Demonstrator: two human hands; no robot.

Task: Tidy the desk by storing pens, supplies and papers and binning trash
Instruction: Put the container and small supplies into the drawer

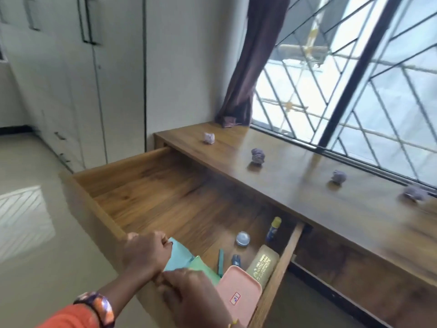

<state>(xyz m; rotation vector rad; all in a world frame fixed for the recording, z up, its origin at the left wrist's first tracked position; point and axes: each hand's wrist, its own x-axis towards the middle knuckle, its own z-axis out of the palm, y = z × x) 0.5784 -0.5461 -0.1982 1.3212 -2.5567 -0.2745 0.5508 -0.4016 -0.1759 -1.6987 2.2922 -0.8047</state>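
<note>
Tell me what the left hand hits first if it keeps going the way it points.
Probably nothing at once: the left hand, gripping the drawer front, points across bare drawer floor toward the desk. Depth is unclear.

Small white sticker with red border and a blue mark, unreadable, on the pink case (238,290) in the drawer (146,185); pale printed lines, too blurred to read, on the tan box (262,265) just beside the pink case

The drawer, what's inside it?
In the drawer: coloured papers, a pink box, a glue stick, a round clear thing, a tan case. Both hands cover the front corner.
</note>
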